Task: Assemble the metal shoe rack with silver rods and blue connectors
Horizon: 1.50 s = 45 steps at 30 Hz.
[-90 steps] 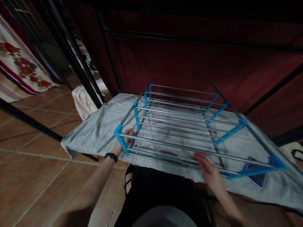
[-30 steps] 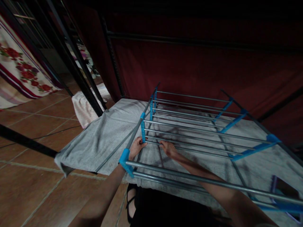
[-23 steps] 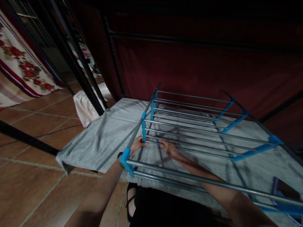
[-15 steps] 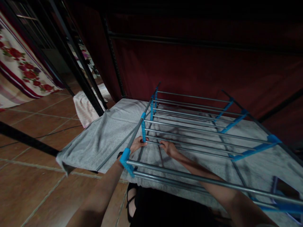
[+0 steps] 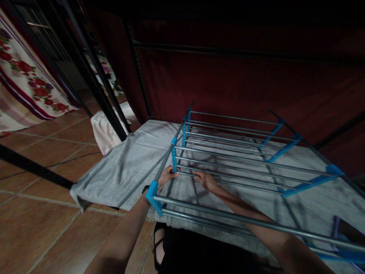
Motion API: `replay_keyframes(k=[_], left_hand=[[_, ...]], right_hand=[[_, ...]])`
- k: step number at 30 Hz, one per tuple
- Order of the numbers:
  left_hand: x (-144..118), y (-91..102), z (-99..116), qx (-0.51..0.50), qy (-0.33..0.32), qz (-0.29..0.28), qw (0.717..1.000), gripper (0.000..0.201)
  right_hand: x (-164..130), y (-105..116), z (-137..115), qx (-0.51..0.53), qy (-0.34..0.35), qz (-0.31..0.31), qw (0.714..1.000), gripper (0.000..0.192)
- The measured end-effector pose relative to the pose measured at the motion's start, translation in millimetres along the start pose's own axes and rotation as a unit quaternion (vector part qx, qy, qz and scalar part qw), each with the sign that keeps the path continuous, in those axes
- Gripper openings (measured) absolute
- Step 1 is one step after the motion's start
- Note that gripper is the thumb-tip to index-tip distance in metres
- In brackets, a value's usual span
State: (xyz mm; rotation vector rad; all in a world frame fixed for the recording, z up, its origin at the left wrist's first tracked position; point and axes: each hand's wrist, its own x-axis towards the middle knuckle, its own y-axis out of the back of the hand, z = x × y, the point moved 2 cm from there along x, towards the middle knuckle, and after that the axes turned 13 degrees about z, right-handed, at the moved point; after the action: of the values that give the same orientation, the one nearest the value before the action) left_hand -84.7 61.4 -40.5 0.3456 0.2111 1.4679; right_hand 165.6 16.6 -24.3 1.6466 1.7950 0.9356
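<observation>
Both hands reach under the drying rack (image 5: pixel 242 160): left hand (image 5: pixel 167 176) curled round a low rod (image 5: pixel 188 174), right hand (image 5: pixel 205 180) closed on it nearby, mid-adjustment; steady grip seems needed next.

Dim, reddish light; deep upper shadows, soft blur, warped edges.

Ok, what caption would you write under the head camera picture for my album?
Both hands, left hand and right hand, grip a rod of the blue-jointed metal rack on a grey cloth.

Your rack (image 5: pixel 245 152) stands on the cloth (image 5: pixel 128 163); your left hand (image 5: pixel 167 176) and right hand (image 5: pixel 205 180) lie beneath its rods, side by side
</observation>
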Motion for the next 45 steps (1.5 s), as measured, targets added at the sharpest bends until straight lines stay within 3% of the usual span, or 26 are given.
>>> replay_keyframes(k=[3, 45], left_hand=[[-0.1, 1.0, -1.1, -0.036, 0.024, -0.029, 0.999, 0.031], [-0.2, -4.9, -12.2, -0.029, -0.005, -0.001, 1.0, 0.028]], right_hand=[[-0.2, -1.0, 1.0, 0.005, 0.008, -0.004, 1.0, 0.034], [-2.9, -0.5, -5.0, -0.004, 0.019, 0.004, 1.0, 0.038]])
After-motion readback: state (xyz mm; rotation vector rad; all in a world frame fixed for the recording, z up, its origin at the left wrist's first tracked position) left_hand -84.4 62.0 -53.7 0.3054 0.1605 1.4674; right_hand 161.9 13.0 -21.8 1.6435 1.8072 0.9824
